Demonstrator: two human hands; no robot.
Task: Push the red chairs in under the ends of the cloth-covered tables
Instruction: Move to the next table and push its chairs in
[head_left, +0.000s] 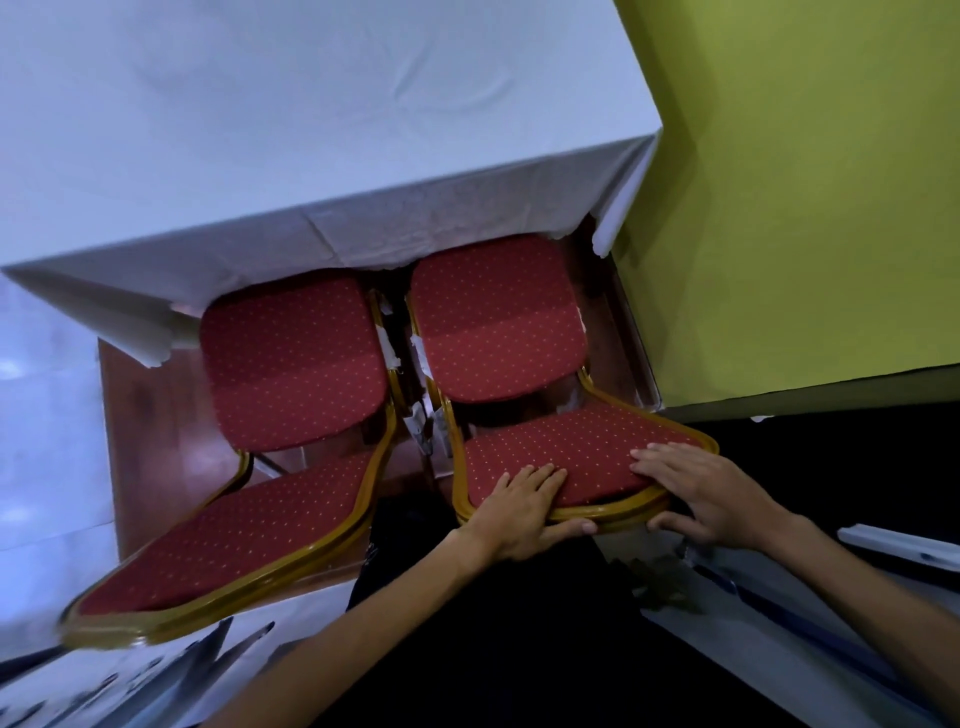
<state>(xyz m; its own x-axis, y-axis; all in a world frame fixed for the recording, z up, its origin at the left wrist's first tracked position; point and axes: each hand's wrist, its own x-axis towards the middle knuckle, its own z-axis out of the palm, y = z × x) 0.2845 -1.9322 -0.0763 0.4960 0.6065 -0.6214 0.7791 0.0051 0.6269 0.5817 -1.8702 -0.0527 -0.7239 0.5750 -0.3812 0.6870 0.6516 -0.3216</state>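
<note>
Head view: the left hand and right hand hold the right chair by its back top, fingers in front, thumbs behind, likely to push it straight. Its seat front meets the desk cloth, beside the left chair.

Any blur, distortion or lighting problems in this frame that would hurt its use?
Head view: strong wide-angle bending stretches the left chair toward the lower-left corner, where its frame smears; dim bluish light tints the white tablecloth, and the bottom centre is nearly black; the left hand and right hand on the right chair are sharp.
</note>
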